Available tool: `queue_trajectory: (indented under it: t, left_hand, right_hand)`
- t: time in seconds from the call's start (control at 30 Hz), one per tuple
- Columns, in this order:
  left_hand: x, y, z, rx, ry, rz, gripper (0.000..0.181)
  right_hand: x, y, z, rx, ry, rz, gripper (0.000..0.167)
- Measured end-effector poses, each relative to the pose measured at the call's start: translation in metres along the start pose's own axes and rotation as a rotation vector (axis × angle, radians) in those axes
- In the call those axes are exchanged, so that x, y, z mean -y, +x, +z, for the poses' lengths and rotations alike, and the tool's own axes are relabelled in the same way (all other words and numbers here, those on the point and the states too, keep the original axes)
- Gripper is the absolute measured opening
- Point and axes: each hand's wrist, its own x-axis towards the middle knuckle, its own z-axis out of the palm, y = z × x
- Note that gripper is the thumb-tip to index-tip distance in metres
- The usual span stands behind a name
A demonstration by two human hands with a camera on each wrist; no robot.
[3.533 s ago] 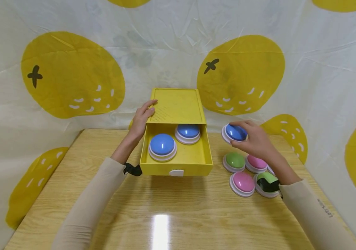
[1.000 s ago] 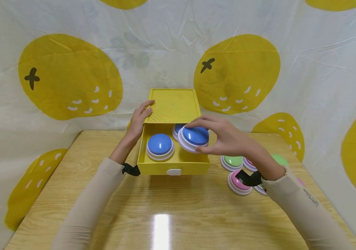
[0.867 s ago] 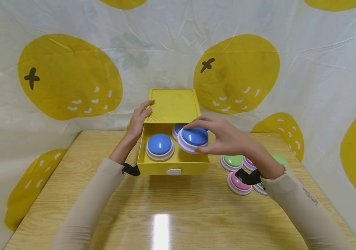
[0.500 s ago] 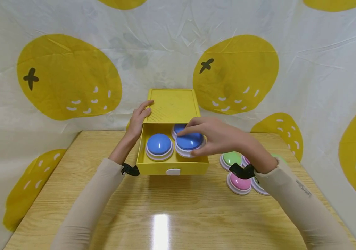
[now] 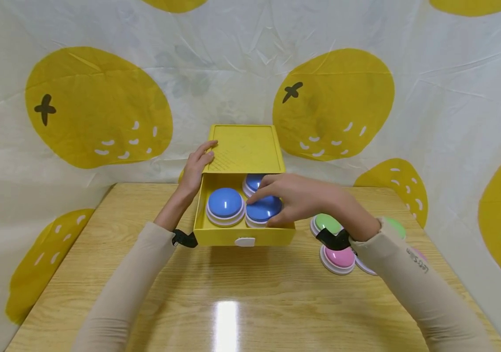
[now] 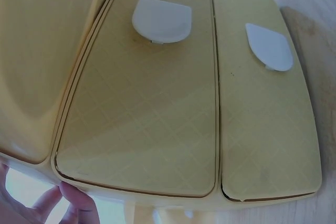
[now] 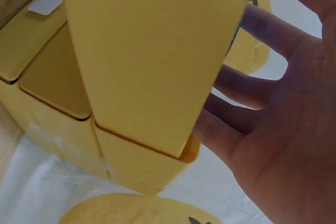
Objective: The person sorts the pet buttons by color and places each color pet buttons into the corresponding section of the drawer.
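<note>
A yellow cabinet (image 5: pixel 246 146) has its top drawer (image 5: pixel 219 237) pulled out. Inside the drawer lie a blue button (image 5: pixel 225 202) at the left, a second blue button (image 5: pixel 253 181) at the back right, and a third blue button (image 5: pixel 262 209) at the front right. My right hand (image 5: pixel 298 197) has its fingers and thumb round the third button, low in the drawer; in the right wrist view the drawer wall hides that button. My left hand (image 5: pixel 195 168) rests on the cabinet's top left edge, and shows at the lower left corner of the left wrist view (image 6: pixel 47 205).
On the wooden table (image 5: pixel 250 303), right of the drawer, lie a green button (image 5: pixel 327 223), a pink button (image 5: pixel 339 256) and others partly hidden under my right arm. Two closed lower drawers with white handles (image 6: pixel 161 20) show in the left wrist view. A fruit-print sheet hangs behind.
My right hand has carried the third blue button from the right of the cabinet into the drawer's front right and lowered it there. My left hand stays on the cabinet.
</note>
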Motion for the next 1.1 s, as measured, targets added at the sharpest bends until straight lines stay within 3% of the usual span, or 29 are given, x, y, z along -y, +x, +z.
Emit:
queue_trajectory:
  t: [0.43, 0.77, 1.1]
  left_hand:
    - [-0.003, -0.002, 0.0, 0.0, 0.012, 0.01, 0.05]
    - [-0.002, -0.002, 0.0, 0.001, 0.032, -0.008, 0.051]
    - [-0.001, -0.001, 0.0, 0.006, 0.035, 0.012, 0.05]
  right_hand:
    - [-0.005, -0.003, 0.01, -0.067, -0.008, -0.008, 0.047]
    - [-0.006, -0.003, 0.011, -0.055, -0.002, -0.016, 0.046]
    - [-0.007, -0.006, 0.012, -0.045, 0.021, -0.025, 0.045]
